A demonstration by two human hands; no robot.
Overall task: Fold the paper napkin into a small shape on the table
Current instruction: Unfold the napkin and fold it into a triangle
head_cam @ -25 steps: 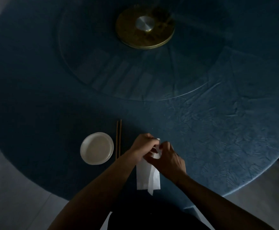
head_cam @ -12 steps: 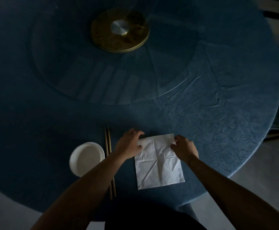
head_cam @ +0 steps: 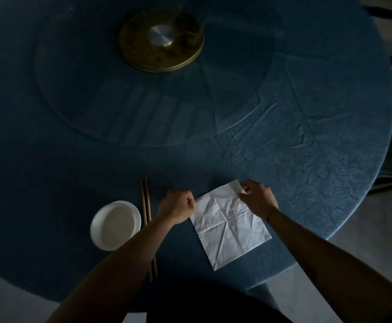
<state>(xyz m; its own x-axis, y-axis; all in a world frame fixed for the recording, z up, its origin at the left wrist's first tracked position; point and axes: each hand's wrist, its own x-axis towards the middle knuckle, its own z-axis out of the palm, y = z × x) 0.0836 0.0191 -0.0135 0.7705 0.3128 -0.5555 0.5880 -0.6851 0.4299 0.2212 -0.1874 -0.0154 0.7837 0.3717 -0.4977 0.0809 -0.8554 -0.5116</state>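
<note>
Your paper napkin (head_cam: 230, 223) lay opened flat on the worktop (head_cam: 283, 148), near the front edge, right of centre. It sat rotated, one corner pointing toward you, creases crossing the sheet.

Your left hand (head_cam: 177, 206) was at the napkin's far-left corner, fingers curled into a loose fist and pressed together at the paper edge. Looked like a pinch on that corner, but the contact itself was hidden under the knuckles, so can't confirm.

Your right hand (head_cam: 258, 198) was at the far-right corner, fingers pinching the napkin's edge there. That corner curled slightly up off the worktop.

Both forearms came in from the bottom of the view, the napkin between them.

Other items:
- White plate (head_cam: 115, 225) left of your left arm, on the worktop.
- Chopsticks (head_cam: 146, 206), a pair side by side, just right of the plate, running front to back. Your left forearm crossed over their middle part.
- Round brass-coloured disc (head_cam: 161, 40) with a silver hub at the worktop's far middle, under a clear glass turntable (head_cam: 120, 108).

Lighting was dim; fine finger detail was hard to read.
</note>
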